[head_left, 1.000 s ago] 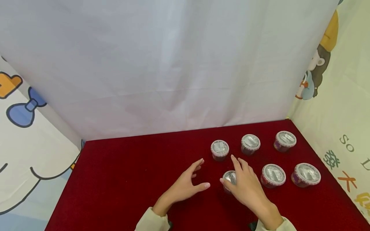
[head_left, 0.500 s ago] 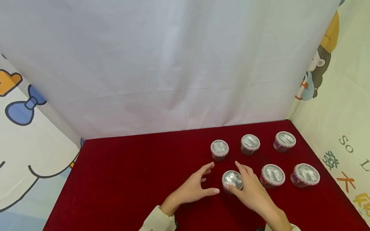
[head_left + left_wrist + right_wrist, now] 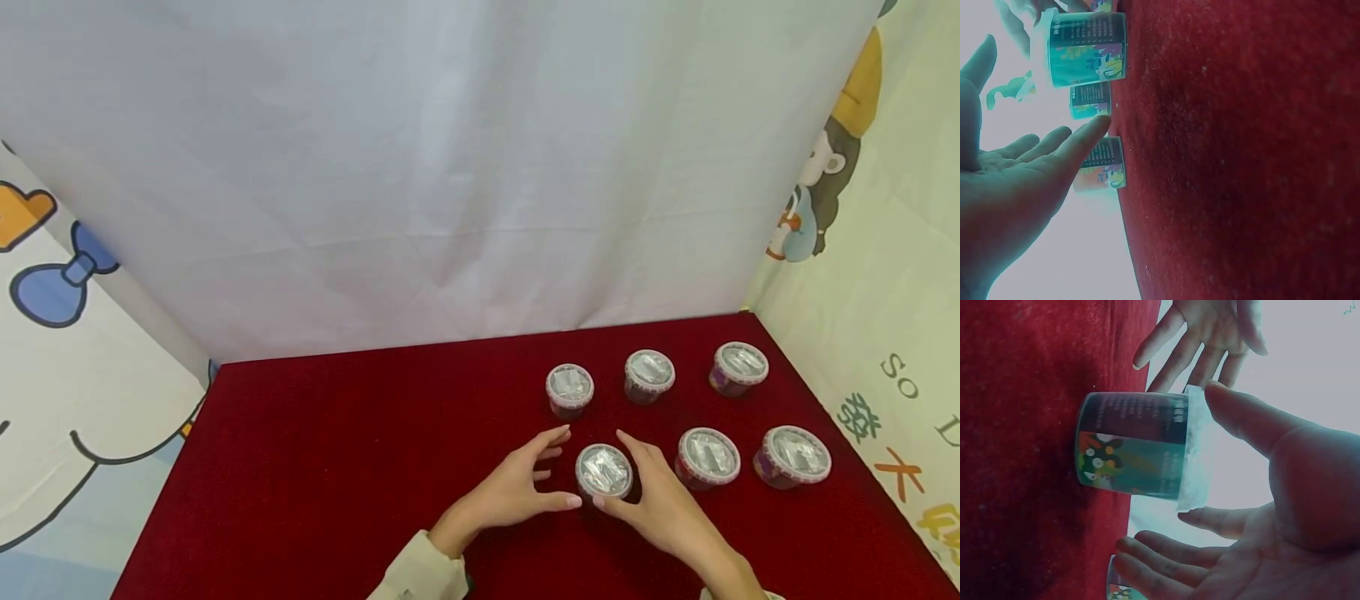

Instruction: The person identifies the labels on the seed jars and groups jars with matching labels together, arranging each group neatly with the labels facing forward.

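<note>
A small round tub (image 3: 603,471) with a clear lid and pale rim stands upright on the red cloth between both hands. Its side (image 3: 1135,440) carries a dark panel of text over a green picture. My left hand (image 3: 513,492) is just left of it, thumb and fingers spread, with a gap to the tub in the left wrist view. To the right, my right hand (image 3: 663,504) curves loosely about the tub; its thumb tip overlaps the lid's near edge. In the right wrist view, thumb and forefinger lie right at opposite sides of the rim.
Behind stand three similar tubs: one nearest the middle (image 3: 570,390), another beside it (image 3: 650,375) and one farther right (image 3: 739,367). Two wider tubs (image 3: 708,457) (image 3: 792,455) stand to the right. A white curtain (image 3: 450,167) hangs behind the red cloth (image 3: 337,458).
My left hand has moved right toward the tub. My right hand has shifted right and slightly down, from over the tub to its side, uncovering the lid. The tubs stay put.
</note>
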The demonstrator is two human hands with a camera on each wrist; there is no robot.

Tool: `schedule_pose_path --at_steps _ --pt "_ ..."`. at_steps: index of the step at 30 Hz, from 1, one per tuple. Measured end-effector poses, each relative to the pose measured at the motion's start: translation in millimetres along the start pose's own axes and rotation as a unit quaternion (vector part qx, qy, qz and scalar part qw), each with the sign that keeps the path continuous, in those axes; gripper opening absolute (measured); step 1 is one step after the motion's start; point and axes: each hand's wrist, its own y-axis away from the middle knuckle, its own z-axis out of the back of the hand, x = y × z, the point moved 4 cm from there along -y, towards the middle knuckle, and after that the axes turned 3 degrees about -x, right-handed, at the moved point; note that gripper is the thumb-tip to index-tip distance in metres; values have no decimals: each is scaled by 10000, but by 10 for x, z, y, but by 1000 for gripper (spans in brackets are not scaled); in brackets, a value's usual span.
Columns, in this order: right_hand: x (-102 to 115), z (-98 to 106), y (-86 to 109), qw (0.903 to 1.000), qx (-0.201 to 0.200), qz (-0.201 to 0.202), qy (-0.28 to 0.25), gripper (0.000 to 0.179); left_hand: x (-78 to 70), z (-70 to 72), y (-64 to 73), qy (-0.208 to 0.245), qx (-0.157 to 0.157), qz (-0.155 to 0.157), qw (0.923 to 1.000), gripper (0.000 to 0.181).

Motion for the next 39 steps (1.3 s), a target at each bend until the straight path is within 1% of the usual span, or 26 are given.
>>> schedule_pose_path --at_steps 3,5,7,10,13,17,20,23,26,31,36,39 --pt "-51 -2 -1 9999 29 36 -125 95 -8 -22 -24 40 53 -16 10000 85" --pt "-80 -2 -4 9995 76 38 -308 95 -12 -35 -41 72 102 -12 9999 84" --pt "-108 -2 -10 9979 147 -9 -636 94 -14 -51 -57 116 162 10 9998 83" --pt "-139 -4 -24 9923 276 -106 -1200 93 -15 -77 -75 238 251 75 9994 81" --pt "-164 -8 -37 9865 372 -182 -1582 90 -12 -105 -90 392 339 125 9986 79" --pt "-162 -13 -44 9834 429 -122 -1759 82 -3 -130 -104 504 402 163 9978 75" --pt "-147 -15 -47 9819 421 -19 -1845 77 5 -148 -119 500 417 187 9977 71" --pt "-134 -17 -52 9809 408 55 -1901 76 2 -152 -126 444 368 145 9982 68" --pt "-117 -21 -58 9788 460 135 -1989 75 -9 -124 -110 371 242 82 9990 64" --pt "-53 -12 -82 9698 692 404 -2302 74 -25 -27 -48 314 43 -52 9995 56" --pt "45 -15 -137 9582 1010 570 -2616 71 -44 99 33 523 -68 -172 9985 50" --pt "119 -24 -179 9531 1103 612 -2751 71 -47 178 75 640 -111 -211 9977 50"
